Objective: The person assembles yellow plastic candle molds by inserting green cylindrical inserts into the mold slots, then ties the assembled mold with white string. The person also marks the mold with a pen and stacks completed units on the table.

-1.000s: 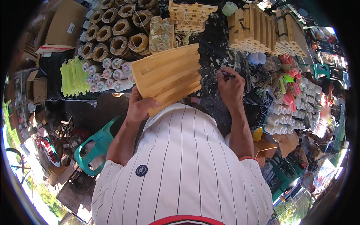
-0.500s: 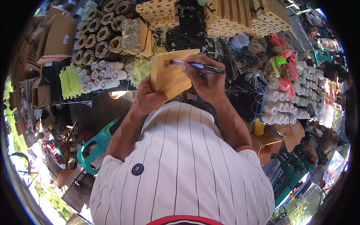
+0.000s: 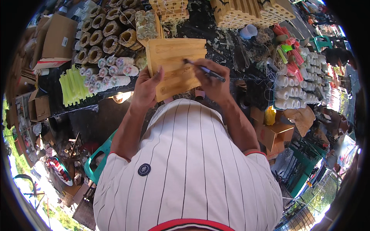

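My left hand (image 3: 145, 87) grips the left edge of a tan ribbed wooden board (image 3: 175, 63), held tilted in front of my chest. My right hand (image 3: 213, 81) holds a dark pen (image 3: 204, 70) with its tip resting on the board's face, near the upper middle. The board's lower right part is hidden behind my right hand. My white pinstriped shirt (image 3: 189, 169) fills the lower middle of the view.
A dark stall table (image 3: 227, 42) behind the board carries bamboo cup rings (image 3: 104, 34), rolls of pale thread (image 3: 111, 73), green strips (image 3: 73, 86), stacked wooden slat bundles (image 3: 250, 13) and white spools (image 3: 289, 90). Cardboard boxes (image 3: 58, 36) stand left, another carton (image 3: 273, 134) right, a teal plastic stool (image 3: 98, 159) below.
The board has come closer to my chest and turned more upright in my left hand. My right hand with the pen has moved down onto its face.
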{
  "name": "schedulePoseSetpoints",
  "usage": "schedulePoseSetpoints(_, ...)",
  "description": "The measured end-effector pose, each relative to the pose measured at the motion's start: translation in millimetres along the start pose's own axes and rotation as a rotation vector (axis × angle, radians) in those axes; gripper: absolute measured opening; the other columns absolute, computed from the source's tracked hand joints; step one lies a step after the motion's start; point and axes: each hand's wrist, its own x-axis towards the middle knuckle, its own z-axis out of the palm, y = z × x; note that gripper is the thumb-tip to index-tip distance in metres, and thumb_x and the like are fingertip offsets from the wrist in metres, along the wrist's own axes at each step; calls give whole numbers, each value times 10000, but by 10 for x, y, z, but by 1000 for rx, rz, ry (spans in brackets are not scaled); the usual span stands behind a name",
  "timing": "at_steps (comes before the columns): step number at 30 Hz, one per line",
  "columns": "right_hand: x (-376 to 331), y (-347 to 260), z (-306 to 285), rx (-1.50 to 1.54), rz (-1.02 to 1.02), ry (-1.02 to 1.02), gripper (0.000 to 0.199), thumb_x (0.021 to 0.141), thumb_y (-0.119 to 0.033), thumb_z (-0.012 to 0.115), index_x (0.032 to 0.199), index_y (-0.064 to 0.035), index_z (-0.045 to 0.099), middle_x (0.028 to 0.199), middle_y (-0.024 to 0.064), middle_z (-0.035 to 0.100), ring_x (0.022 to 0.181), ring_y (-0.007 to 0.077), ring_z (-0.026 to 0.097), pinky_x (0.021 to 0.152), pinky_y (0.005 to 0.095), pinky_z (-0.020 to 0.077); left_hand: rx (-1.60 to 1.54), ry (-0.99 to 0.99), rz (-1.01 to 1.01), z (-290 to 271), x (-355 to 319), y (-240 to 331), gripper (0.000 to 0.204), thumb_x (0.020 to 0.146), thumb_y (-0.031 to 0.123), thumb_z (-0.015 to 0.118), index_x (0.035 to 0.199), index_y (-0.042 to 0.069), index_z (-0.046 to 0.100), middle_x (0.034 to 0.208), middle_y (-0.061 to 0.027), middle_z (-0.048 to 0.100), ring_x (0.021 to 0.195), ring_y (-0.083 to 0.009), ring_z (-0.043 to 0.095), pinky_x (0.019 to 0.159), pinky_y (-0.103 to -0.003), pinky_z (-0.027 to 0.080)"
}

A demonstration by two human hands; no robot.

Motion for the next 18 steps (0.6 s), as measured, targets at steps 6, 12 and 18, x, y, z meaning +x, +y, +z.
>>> schedulePoseSetpoints(6, -234, -76, 98, 94, 9, 57, 118, 967, -73, 699, 1016, 14, 763, 771, 66, 740, 678, 67, 656, 599, 273, 536, 21, -1, -55, -188, 17, 21, 493, 1093, 339, 603, 1415, -26, 524, 1284, -148, 677, 1089, -207, 716, 892, -359, 623)
schedulePoseSetpoints(12, -279, -43, 249, -391, 62, -25, 99, 958, -74, 743, 1017, 4, 762, 778, 80, 743, 676, 121, 700, 604, 313, 571, 93, -22, 16, -158, 140, 65, 584, 1075, 429, 595, 1438, -22, 512, 1317, -150, 683, 1118, -245, 728, 909, -389, 632)
schedulePoseSetpoints(18, -236, 102, 303, 40, -20, -52, 113, 952, -38, 736, 1055, 4, 757, 827, 41, 730, 714, 69, 641, 610, 254, 519, 71, -108, 11, -142, 330, 177, 585, 1075, 418, 604, 1449, -21, 509, 1329, -157, 677, 1146, -260, 718, 940, -411, 621)
